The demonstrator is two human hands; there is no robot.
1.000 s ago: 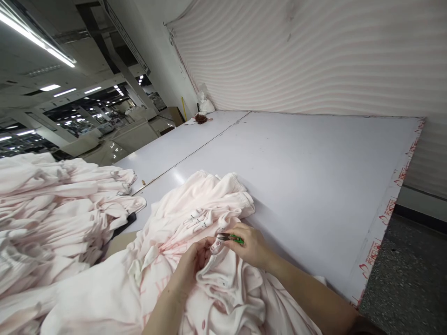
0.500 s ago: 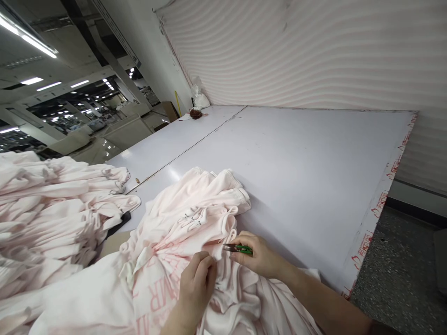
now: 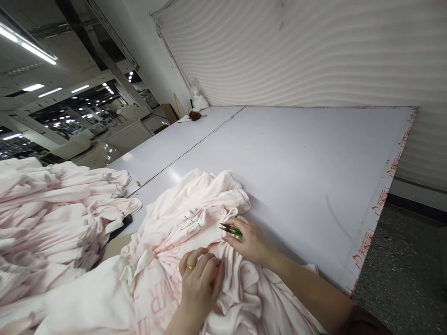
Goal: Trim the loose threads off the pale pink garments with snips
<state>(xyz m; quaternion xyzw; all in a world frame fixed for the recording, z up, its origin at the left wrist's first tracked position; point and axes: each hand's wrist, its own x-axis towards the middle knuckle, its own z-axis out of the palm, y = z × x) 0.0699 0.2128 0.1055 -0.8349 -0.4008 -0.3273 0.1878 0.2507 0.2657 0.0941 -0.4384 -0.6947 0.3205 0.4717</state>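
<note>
Blades (image 3: 227, 227) look metal, garments (image 3: 174, 237) matt cloth, tabletop (image 3: 300, 167) glossy.

The left hand (image 3: 199, 281) has turned, baring its ring (image 3: 190, 267); the snips (image 3: 232, 229) now stand farther from it.

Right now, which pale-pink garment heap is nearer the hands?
The middle heap, with the left hand and right hand over it. It shows large pink-red lettering; the other heap, at picture left, shows none.
</note>
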